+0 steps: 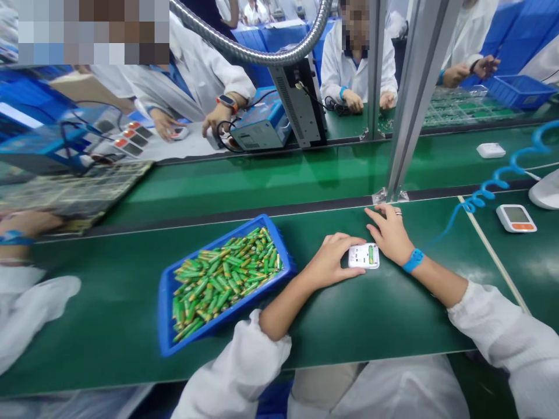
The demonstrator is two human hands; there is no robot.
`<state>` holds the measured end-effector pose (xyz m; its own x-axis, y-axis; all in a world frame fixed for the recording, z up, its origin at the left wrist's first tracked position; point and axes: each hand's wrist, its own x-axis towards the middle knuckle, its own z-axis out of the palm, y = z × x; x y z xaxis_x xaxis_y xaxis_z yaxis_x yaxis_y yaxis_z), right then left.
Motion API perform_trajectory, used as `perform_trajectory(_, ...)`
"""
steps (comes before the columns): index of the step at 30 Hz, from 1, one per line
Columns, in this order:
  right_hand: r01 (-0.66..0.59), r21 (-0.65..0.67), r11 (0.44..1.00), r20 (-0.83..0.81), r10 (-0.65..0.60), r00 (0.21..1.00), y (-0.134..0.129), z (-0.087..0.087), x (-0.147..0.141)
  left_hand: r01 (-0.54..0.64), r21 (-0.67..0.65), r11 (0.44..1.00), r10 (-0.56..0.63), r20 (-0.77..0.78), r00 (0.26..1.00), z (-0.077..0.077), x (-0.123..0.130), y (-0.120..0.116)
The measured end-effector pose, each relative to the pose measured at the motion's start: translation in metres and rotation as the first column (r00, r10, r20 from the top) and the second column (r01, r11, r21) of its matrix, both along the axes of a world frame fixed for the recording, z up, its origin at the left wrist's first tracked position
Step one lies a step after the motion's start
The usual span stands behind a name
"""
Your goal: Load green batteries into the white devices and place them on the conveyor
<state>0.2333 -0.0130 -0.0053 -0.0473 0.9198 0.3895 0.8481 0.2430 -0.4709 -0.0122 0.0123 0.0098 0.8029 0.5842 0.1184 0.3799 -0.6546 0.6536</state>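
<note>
Two white sleeves [502, 331] lie nearest us. Our left hand [326, 263], half open, grips one white device [358, 256] between thumb and fingers; our right hand [390, 234], released and spread, is beside its one o'clock corner. Its back faces up, long axis nine to three, seemingly with one green battery [371, 255]. From it, one blue bin [165, 317] sits at nine, one screened unit [516, 213] at two.

- co-worker's hand [32, 223], desk's far left corner: blurred, cut off
- green batteries [225, 273], lower layers: hidden
- white device [358, 256], mid-desk: markings too small
- white casing [548, 189], far right corner: cut off, possibly curved
</note>
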Motion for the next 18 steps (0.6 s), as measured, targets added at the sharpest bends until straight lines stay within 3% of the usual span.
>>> perform_trajectory(8, -0.03, -0.156, 0.987, 0.142, 0.052, 0.989, 0.005, 0.009, 0.011, -0.046, 0.001, 0.999, 0.046, -0.005, 0.999, -0.001, 0.001, -0.002)
perform_trajectory(11, -0.014, -0.212, 0.977, 0.108, 0.038, 0.993, -0.004, 0.018, 0.018, -0.144, 0.03, 0.989, 0.143, 0.021, 0.989, -0.006, 0.001, -0.001)
perform_trajectory(15, -0.058, -0.242, 0.968, -0.189, 0.012, 0.982, -0.013, 0.027, 0.023, -0.248, 0.063, 0.967, 0.245, 0.053, 0.968, -0.011, 0.0, 0.001)
perform_trajectory(18, -0.118, -0.24, 0.963, -0.456, -0.005, 0.89, -0.014, 0.029, 0.018, -0.244, 0.069, 0.967, 0.24, 0.065, 0.969, -0.011, 0.0, 0.001)
